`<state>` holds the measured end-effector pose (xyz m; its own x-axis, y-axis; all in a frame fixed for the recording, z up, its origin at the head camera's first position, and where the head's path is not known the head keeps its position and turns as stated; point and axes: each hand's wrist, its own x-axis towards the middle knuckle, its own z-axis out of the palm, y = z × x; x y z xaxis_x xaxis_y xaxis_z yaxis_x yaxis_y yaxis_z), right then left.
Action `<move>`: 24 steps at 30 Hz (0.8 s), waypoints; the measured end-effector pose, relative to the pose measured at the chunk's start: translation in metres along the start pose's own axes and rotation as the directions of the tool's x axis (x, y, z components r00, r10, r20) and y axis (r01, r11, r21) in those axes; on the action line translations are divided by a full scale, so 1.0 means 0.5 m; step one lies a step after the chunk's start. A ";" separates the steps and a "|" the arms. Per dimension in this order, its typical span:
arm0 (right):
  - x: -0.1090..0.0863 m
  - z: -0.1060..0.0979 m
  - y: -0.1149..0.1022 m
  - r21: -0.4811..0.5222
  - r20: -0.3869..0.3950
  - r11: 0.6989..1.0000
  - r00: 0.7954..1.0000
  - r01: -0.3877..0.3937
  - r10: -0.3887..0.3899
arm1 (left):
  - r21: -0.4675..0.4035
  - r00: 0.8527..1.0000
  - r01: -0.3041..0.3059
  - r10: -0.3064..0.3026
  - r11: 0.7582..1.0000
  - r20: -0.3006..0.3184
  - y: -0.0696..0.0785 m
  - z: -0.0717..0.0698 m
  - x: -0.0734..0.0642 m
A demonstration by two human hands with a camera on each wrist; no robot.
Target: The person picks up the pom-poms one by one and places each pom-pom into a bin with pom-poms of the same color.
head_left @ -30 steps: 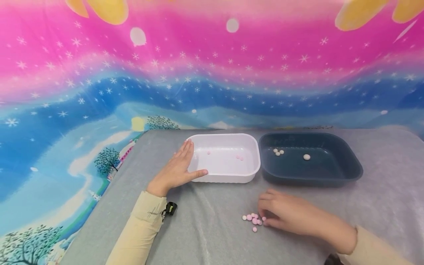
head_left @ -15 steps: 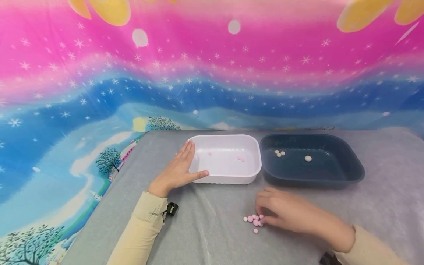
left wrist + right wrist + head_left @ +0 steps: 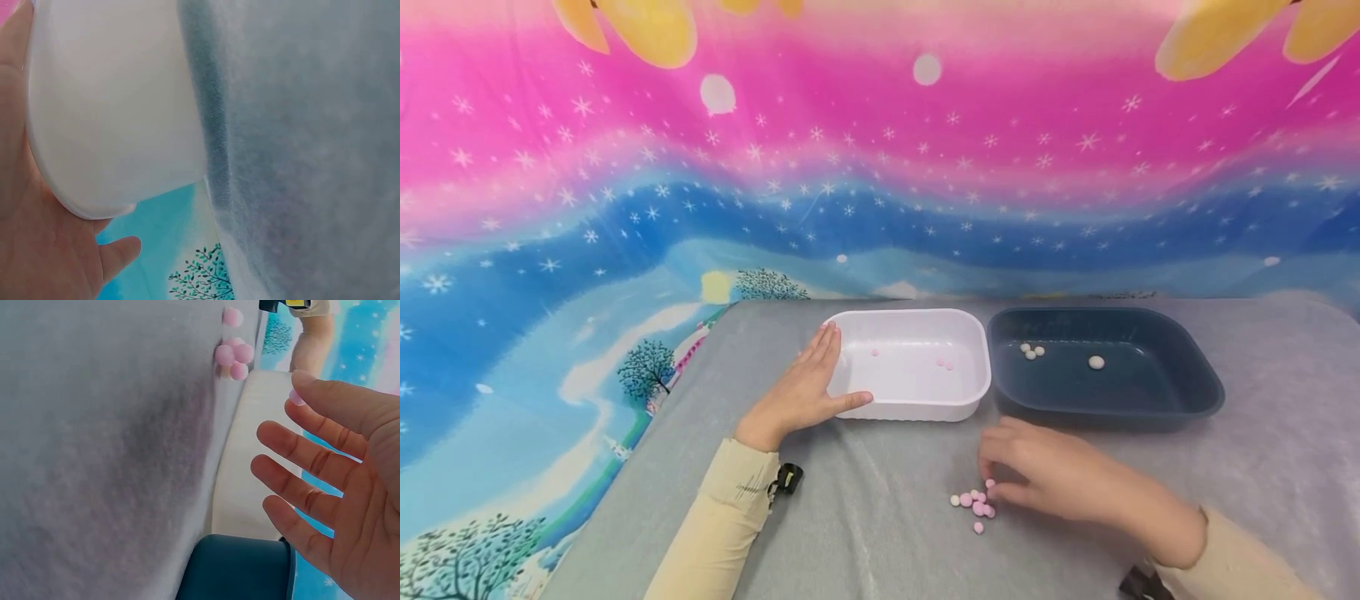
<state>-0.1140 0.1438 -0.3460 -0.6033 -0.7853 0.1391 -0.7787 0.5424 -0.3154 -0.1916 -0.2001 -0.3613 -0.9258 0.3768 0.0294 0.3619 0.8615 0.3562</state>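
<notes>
Space separates left hand (image 3: pixel 801 390), fingers straight at white tray's rim (image 3: pixel 921 404), from right hand (image 3: pixel 1041 468), pinching pink ball (image 3: pixel 295 398).

White tray (image 3: pixel 910 411), dark-blue tray (image 3: pixel 1108 417), pink balls (image 3: pixel 979 507), snowflake-patterned backdrop (image 3: pixel 887 183)

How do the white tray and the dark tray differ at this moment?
The white tray looks smaller than the dark tray.
The white tray holds three pink balls; the dark tray holds four whitish balls.
The left hand touches the white tray, not the dark tray.
Both are rounded rectangles on grey cloth.
</notes>
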 end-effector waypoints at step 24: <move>0.005 -0.040 0.004 0.018 -0.012 0.999 1.000 -0.029 0.029 | 0.014 1.000 -0.001 0.001 1.000 0.003 -0.004 0.003 0.002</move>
<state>-0.1206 0.1490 -0.3277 -0.6276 -0.7656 0.1415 -0.7579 0.5592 -0.3359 -0.1928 -0.2008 -0.3634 -0.9250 0.3791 0.0267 0.3647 0.8657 0.3427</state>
